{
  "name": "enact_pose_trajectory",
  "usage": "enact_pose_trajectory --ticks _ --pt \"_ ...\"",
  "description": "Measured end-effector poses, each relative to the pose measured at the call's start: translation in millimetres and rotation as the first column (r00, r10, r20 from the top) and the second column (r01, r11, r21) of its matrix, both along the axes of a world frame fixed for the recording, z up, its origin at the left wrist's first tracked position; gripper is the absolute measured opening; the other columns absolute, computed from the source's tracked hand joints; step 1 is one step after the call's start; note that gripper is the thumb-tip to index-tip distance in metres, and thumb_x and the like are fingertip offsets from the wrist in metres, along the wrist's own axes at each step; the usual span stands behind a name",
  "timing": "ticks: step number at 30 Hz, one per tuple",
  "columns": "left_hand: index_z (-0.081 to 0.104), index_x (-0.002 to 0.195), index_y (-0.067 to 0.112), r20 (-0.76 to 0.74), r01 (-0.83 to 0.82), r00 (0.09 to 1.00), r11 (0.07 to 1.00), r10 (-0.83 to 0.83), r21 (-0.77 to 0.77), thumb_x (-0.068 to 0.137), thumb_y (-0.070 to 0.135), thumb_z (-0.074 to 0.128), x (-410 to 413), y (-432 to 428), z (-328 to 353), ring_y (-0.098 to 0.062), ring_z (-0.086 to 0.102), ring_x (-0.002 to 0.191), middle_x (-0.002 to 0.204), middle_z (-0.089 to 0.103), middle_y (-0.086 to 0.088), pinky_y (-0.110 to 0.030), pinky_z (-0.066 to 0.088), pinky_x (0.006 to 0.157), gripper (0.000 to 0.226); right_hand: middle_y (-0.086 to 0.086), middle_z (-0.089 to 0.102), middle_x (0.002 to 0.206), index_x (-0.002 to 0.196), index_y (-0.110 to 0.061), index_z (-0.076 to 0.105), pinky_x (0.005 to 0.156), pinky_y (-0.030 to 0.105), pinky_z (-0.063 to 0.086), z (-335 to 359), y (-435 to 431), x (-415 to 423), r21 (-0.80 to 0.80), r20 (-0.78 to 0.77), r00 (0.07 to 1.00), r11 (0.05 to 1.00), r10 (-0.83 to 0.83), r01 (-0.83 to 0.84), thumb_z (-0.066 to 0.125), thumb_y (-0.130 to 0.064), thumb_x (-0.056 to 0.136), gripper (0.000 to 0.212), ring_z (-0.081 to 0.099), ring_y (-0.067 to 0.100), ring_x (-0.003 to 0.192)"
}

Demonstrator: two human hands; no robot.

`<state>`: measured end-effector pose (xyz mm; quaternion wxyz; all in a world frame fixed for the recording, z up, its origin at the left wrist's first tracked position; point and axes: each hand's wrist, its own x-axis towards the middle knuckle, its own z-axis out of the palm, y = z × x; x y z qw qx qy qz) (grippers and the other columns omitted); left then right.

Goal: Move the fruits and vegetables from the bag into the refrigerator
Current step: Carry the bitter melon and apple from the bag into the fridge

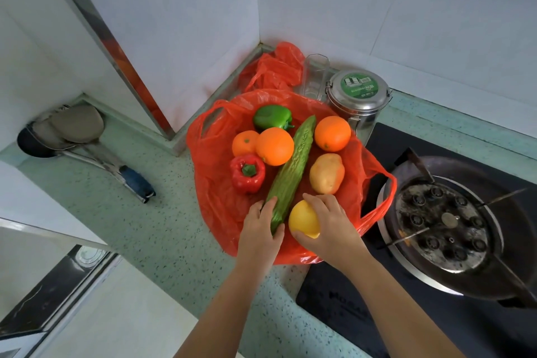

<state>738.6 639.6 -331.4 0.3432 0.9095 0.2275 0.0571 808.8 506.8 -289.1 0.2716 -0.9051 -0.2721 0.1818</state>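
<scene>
Presently, on the speckled green counter, a red plastic bag is spread flat and bears the produce. The near end of the bitter gourd is gripped by the left hand. A yellow citrus fruit is clasped by the right hand. Also listed on the bag: green pepper, red pepper, three oranges, one potato. A steel canister is stood behind; a gas burner is set to the right.
</scene>
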Motion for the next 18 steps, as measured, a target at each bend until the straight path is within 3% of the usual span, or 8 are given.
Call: enact_pose_trajectory --ticks 7,13,18 --pt "0.039 0.136 0.023 0.033 -0.1 0.994 0.978 0.108 -0.183 0.089 0.012 0.054 1 -8 12 -0.016 0.039 0.121 0.131 0.04 -0.001 -0.025 0.034 0.099 0.051 -0.006 0.032 0.132 0.138 -0.029 0.03 0.093 0.022 0.035 9 -4 0 0.062 -0.046 0.995 0.994 -0.083 0.086 0.067 -0.043 0.077 0.073 0.032 0.013 0.125" --pt "0.042 0.135 0.02 0.042 -0.129 0.989 0.969 0.14 -0.21 0.089 0.009 0.053 -10 -17 19 -0.015 0.042 0.117 0.13 0.043 -0.002 -0.03 0.038 0.1 0.049 -0.005 0.033 0.13 0.138 -0.028 0.031 0.092 0.024 0.037 21 -10 -4 0.101 -0.032 0.993 0.988 -0.112 0.115 0.068 -0.042 0.076 0.073 0.034 0.015 0.124" --pt "0.043 0.135 0.018 0.036 -0.137 0.988 0.962 0.15 -0.236 0.089 0.009 0.053 -22 -20 27 -0.011 0.041 0.113 0.129 0.043 -0.001 -0.021 0.035 0.093 0.047 -0.004 0.033 0.129 0.138 -0.026 0.032 0.091 0.021 0.035 30 -15 -16 0.137 -0.01 0.992 0.982 -0.127 0.127 0.068 -0.042 0.076 0.074 0.036 0.014 0.121"
